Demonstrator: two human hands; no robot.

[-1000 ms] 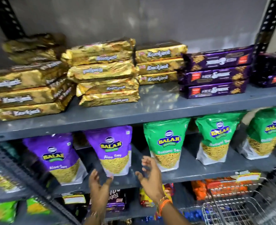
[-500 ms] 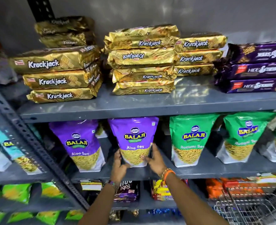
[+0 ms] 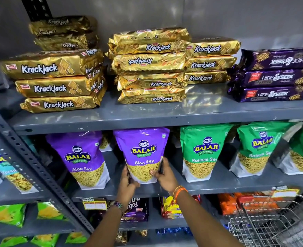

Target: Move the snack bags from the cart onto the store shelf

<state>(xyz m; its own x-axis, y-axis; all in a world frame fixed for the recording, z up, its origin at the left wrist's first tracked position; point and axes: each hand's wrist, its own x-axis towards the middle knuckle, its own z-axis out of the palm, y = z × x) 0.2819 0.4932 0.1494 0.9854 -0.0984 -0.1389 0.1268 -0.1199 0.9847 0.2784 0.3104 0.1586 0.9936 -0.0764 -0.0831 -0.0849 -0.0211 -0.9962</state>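
Observation:
A purple Aloo Sev bag (image 3: 142,148) stands upright on the middle grey shelf (image 3: 218,184). My left hand (image 3: 127,180) grips its lower left corner and my right hand (image 3: 163,173) grips its lower right side. A second purple Aloo Sev bag (image 3: 81,157) stands just to its left. Green Ratlami Sev bags (image 3: 203,150) stand in a row to the right. The wire cart (image 3: 271,227) shows at the bottom right; I see no bags inside it.
Gold Krackjack packs (image 3: 150,66) and purple Hide & Seek packs (image 3: 275,77) are stacked on the shelf above. A slotted grey upright (image 3: 31,168) runs diagonally on the left. Lower shelves hold green, orange and dark packets.
My hands rose from below the shelf edge to the purple bag and closed on its lower corners. The view shifted right to left and drew closer.

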